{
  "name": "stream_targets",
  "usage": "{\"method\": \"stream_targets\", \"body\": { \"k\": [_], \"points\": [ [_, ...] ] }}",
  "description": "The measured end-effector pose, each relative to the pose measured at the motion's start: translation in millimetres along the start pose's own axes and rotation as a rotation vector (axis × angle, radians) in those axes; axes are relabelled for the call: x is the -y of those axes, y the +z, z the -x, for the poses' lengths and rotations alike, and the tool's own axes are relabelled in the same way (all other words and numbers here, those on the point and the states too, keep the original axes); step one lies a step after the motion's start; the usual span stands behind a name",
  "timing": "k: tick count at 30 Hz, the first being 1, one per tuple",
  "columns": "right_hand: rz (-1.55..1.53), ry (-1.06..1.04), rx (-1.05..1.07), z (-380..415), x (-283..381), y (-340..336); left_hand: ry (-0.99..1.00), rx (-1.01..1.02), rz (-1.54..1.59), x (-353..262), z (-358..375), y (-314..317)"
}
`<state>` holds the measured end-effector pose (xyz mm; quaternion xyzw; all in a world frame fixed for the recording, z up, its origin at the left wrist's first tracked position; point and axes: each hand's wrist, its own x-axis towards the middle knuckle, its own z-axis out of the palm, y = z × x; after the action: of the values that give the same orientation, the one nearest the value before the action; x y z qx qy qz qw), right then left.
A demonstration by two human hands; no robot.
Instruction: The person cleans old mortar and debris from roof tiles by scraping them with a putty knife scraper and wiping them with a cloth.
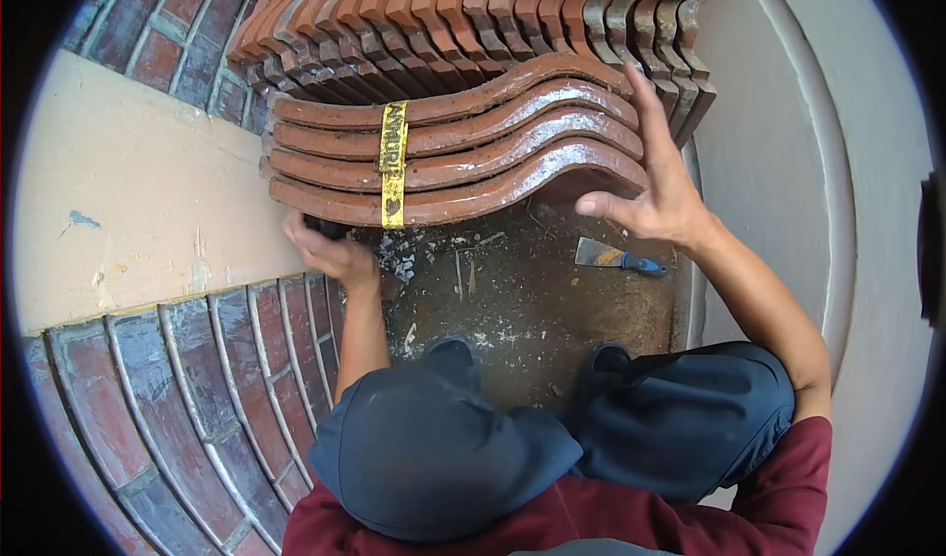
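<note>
Four curved clay tiles lie stacked in a bundle (473, 167) in front of me, with a yellow printed tape (393, 167) across their front edges. At the bundle's lower left corner is my left hand (330, 256), its fingers partly hidden under or behind the lowest tile. My right hand (655, 177) is at the bundle's right end, with fingers stretched upward and the thumb spread apart, near or touching the tile ends. A scraper (621, 258) with a blue and black handle lies on the floor below my right hand.
Behind the bundle stands a long row of similar tiles (463, 24). A brick wall (197, 379) with a pale panel (138, 192) is on the left, a pale wall (778, 162) on the right. Debris (399, 261) lies on the dark floor (522, 310) between my feet and the bundle.
</note>
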<state>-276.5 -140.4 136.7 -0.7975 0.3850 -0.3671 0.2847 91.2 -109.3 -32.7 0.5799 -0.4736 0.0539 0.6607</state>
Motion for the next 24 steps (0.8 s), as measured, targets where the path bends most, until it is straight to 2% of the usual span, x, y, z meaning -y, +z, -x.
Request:
{"method": "stream_targets", "body": {
  "k": [2,3,6,7,10,14,16,21,24],
  "points": [
    [0.080,-0.023,0.058,-5.7,3.2,-8.2,-0.232,0.000,0.159,-46.2,10.7,-5.5],
    [0.064,0.014,0.050,-7.2,7.3,-5.9,-0.393,0.024,0.194,-55.1,17.7,-10.6],
    [-0.032,0.073,0.065,-7.1,2.8,-3.6,-0.709,0.039,0.430,-66.4,29.1,-23.2],
    [-0.053,0.065,0.057,-5.9,3.1,-1.9,-0.727,0.018,0.432,-74.4,26.8,-26.2],
    [-0.053,0.105,0.051,-5.9,8.7,-1.1,-0.553,0.072,0.594,-78.6,13.2,-49.7],
    [0.032,0.068,0.052,-5.9,8.3,-3.6,-0.504,0.072,0.830,-93.8,-5.8,-68.1],
    [0.039,0.057,0.023,-7.2,5.2,-2.0,-0.483,0.166,0.987,-109.6,-19.1,-80.6],
    [-0.136,0.151,0.038,-9.4,14.5,-1.5,-0.388,0.342,1.072,-144.0,-57.2,-94.9],
    [-0.028,0.073,0.047,-6.0,8.6,-7.2,-0.585,0.513,1.200,-155.6,-66.5,-89.8]
  ]
}}
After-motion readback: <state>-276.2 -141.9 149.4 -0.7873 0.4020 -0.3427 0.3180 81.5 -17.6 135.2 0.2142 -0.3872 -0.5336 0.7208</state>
